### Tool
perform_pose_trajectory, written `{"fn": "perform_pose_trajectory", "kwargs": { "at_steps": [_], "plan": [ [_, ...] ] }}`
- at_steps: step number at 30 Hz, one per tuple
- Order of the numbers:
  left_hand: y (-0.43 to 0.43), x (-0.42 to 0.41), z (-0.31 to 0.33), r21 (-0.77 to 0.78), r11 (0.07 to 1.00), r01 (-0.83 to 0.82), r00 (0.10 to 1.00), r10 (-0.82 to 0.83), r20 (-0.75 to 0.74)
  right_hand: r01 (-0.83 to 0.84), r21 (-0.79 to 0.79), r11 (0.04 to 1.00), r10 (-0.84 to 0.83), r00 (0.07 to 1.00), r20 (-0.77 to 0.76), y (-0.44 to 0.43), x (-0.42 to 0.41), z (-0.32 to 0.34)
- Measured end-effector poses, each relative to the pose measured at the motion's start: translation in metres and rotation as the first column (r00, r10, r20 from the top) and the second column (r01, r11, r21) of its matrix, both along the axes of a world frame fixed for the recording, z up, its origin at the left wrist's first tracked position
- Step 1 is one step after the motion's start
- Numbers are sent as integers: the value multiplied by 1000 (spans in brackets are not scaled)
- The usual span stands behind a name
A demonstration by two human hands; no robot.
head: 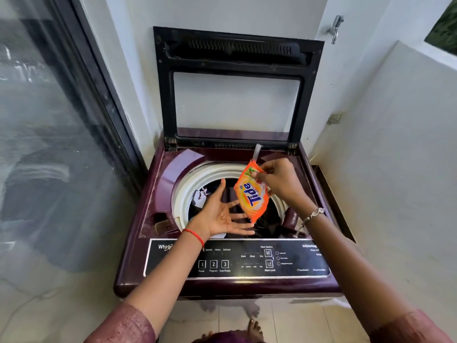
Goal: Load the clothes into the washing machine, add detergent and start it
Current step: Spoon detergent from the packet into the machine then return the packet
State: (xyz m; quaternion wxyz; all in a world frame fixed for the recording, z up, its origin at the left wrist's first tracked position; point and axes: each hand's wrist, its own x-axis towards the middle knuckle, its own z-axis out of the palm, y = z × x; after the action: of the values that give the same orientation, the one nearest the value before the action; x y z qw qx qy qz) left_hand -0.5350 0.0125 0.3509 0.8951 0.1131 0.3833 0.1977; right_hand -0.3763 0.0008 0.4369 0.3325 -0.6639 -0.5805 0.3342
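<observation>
A maroon top-loading washing machine (158,184) stands with its black-framed lid (235,63) raised against the wall. Dark clothes (269,224) lie inside the white-rimmed drum (188,186). My right hand (279,179) pinches the top corner of an orange Tide detergent sachet (252,194), which hangs upside down over the drum opening. My left hand (222,214) is spread flat, palm up, below and left of the sachet, fingers straight and holding nothing. The black control panel (247,261) with buttons numbered 1, 2 and 3 runs along the machine's front edge.
A dark-framed glass door (61,144) fills the left side. White walls (385,144) close in behind and on the right, with a metal latch (335,28) up high. A tiled floor (296,323) and my bare toes show below the machine.
</observation>
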Motion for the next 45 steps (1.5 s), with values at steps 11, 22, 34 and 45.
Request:
{"fn": "perform_pose_trajectory", "kwargs": {
  "at_steps": [11,22,34,45],
  "plan": [
    [-6,44,17,-77,987,-139,986,130,-105,-197,17,980,197,980,21,-14,3,-21],
    [7,67,-3,-56,963,-263,964,265,32,-270,283,920,242,961,131,-14,12,-29],
    [6,68,-9,-18,902,-431,897,430,105,-566,295,770,544,824,160,-31,55,4],
    [7,75,-16,-7,730,-684,727,682,85,-242,526,815,167,968,187,-40,43,-22]
  ]
}}
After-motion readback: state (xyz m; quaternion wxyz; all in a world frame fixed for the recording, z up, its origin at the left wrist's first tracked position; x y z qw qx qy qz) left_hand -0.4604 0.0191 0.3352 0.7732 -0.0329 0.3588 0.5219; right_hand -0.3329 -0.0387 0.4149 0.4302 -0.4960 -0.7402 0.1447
